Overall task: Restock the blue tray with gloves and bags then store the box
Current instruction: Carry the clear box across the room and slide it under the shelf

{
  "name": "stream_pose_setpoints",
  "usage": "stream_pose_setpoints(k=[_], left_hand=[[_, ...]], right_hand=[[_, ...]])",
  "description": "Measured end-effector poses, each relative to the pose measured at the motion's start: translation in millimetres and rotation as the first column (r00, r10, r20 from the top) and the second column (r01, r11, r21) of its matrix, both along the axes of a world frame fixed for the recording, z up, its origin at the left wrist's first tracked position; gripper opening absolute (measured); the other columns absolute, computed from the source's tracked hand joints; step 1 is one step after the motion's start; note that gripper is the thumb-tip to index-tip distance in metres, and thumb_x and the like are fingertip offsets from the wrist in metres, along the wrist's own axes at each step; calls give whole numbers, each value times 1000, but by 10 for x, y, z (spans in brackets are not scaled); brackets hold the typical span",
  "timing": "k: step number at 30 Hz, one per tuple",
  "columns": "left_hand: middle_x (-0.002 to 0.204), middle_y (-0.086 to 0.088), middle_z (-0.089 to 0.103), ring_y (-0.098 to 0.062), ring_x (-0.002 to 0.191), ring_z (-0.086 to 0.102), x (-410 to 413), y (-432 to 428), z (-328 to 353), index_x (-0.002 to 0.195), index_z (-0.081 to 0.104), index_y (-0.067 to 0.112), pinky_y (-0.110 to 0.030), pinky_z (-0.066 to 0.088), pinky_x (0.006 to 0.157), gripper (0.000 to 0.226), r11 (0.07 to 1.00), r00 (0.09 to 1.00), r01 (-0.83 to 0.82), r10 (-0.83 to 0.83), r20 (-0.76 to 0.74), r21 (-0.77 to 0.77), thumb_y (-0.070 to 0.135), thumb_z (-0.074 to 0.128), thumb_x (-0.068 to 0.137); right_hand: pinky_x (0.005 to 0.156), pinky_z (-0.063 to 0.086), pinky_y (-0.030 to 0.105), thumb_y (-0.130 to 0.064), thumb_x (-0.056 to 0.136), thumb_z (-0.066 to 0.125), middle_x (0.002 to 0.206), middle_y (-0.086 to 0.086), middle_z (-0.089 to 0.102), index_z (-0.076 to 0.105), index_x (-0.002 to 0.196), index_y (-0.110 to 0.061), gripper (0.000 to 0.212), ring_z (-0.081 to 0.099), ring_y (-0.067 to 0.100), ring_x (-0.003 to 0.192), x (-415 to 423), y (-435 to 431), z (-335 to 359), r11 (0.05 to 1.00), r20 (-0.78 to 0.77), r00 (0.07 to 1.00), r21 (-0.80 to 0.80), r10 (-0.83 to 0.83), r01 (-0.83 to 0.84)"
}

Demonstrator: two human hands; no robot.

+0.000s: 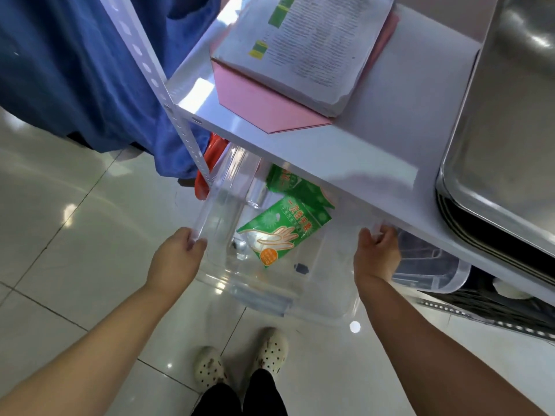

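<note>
A clear plastic box hangs partly under the white shelf, tilted toward me. My left hand grips its left rim and my right hand grips its right rim near the shelf edge. Inside the box lie two green packs of disposable gloves, one behind the other, plus small dark bits on the bottom. The blue tray is not in view.
On the shelf sit a pink folder under a thick stack of printed paper and steel trays at right. Another clear bin stands below right. Blue cloth hangs at left beside the rack post. My shoes stand on glossy tiles.
</note>
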State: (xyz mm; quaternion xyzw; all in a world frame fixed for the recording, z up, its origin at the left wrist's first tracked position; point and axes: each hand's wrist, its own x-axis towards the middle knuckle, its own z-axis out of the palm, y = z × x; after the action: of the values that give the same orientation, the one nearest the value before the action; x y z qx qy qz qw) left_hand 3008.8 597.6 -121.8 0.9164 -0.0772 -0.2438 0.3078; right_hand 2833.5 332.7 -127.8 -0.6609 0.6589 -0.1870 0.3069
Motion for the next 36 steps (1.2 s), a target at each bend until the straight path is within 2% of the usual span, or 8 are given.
stream_pose_setpoints(k=[4, 7, 12, 19, 22, 27, 32, 36], left_hand=[[75, -9, 57, -27, 59, 60, -101, -3, -10, 94, 55, 12, -37, 56, 64, 11, 973, 977, -189, 172, -129, -132, 8, 46, 89], [76, -14, 57, -20, 52, 58, -13, -105, 3, 100, 56, 8, -25, 49, 53, 15, 973, 979, -186, 170, -116, -136, 6, 45, 90], [83, -18, 56, -30, 59, 57, 127, -211, 96, 111, 52, 4, -31, 56, 57, 22, 979, 968, -174, 150, -201, -109, 7, 44, 92], [92, -21, 61, -34, 73, 63, 137, -161, 189, 119, 51, 2, -35, 46, 74, 31, 992, 974, -93, 73, -215, -86, 3, 42, 90], [85, -14, 58, -28, 64, 59, 159, -119, 182, 120, 51, 2, -30, 45, 66, 30, 988, 975, -63, 30, -221, -144, 3, 43, 91], [89, -13, 64, -33, 78, 62, 272, 8, 175, 116, 56, 8, -41, 48, 80, 31, 986, 979, 69, -97, -182, -151, 3, 51, 86], [93, -6, 66, -25, 79, 60, 371, 73, 199, 118, 58, 15, -31, 42, 73, 37, 975, 973, 175, -192, -125, -134, 3, 56, 82], [90, -6, 66, -23, 75, 60, 401, 95, 211, 116, 60, 16, -28, 40, 70, 39, 966, 968, 208, -226, -110, -151, 0, 56, 81]], right_hand=[[66, 35, 30, -21, 86, 58, 76, 4, 56, 49, 84, -12, 14, 49, 23, 67, 70, -62, 27, 1000, 11, 1000, 27, 16, -16], [67, 39, 31, -25, 89, 56, 81, 3, 55, 54, 101, -6, 22, 51, 22, 71, -20, 12, 85, 996, -23, 998, 63, 65, -63], [70, 39, 28, -20, 90, 56, 93, 2, 59, 59, 107, -12, 18, 53, 16, 79, -561, 366, 330, 993, -15, 994, -56, 108, -108], [83, 39, 33, -16, 90, 55, 119, 19, 45, 47, 115, -2, 30, 47, 29, 103, -937, 225, 700, 953, 29, 963, -141, -268, 269], [77, 36, 41, -28, 94, 40, 88, 16, 50, 50, 93, 0, 30, 44, 27, 84, -897, 62, 740, 971, 76, 973, -79, -219, 224], [68, 36, 32, -37, 95, 38, 82, 0, 47, 50, 100, -15, 26, 43, 16, 71, -733, 36, 728, 958, 198, 944, 165, -265, 235], [56, 34, 29, -32, 92, 50, 69, 0, 40, 48, 75, -23, 19, 35, 14, 60, -492, 264, 715, 966, 249, 939, 164, -236, 200], [60, 36, 27, -25, 89, 54, 76, 1, 50, 52, 85, -14, 12, 44, 16, 68, -294, 670, 658, 992, 200, 972, 35, -123, 118]])
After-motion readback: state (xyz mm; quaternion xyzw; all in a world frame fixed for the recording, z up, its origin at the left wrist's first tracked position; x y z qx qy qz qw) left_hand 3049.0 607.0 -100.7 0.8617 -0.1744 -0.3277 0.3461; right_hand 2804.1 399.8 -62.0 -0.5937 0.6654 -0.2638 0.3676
